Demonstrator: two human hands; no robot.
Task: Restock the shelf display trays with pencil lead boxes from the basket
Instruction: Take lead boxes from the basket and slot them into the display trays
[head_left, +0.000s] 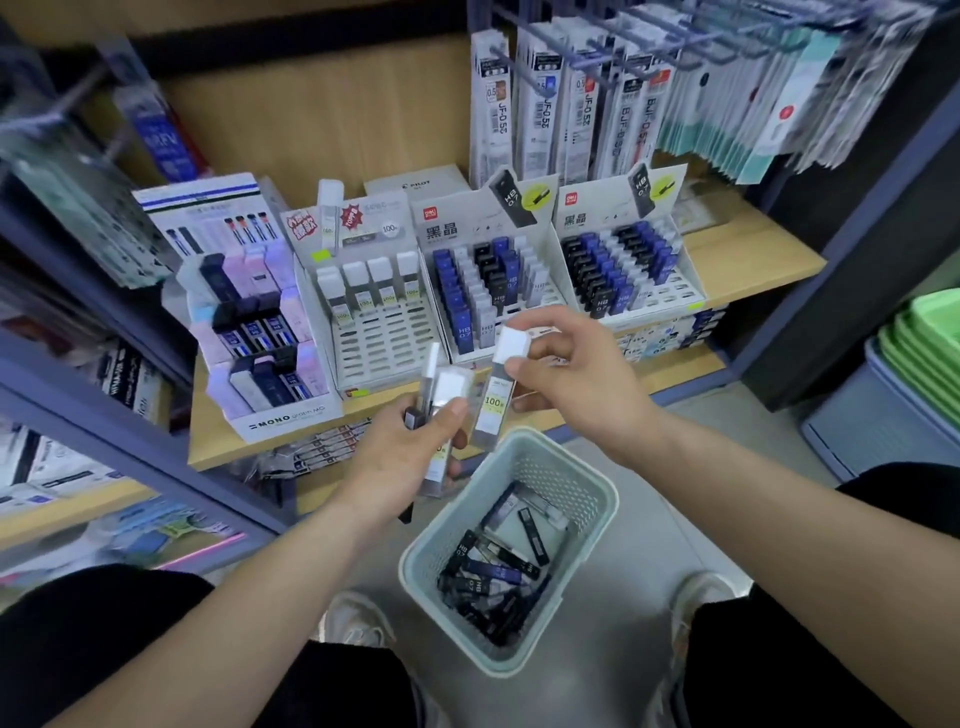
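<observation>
While restocking runs: right hand (571, 387) pinches one box (496, 402); left hand (405, 460) grips spare boxes (448, 395).
Next, likely: slot it upright into the tray (384, 340).

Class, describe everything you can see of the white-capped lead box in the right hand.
The lead box is a slim, clear plastic-looking case with a white cap and a yellowish label reading 100. It is nearly upright, cap uppermost, above the far rim of the basket. The right hand pinches it just below the cap. Its lower end hangs close to the boxes gripped in the left hand; contact cannot be judged.
</observation>
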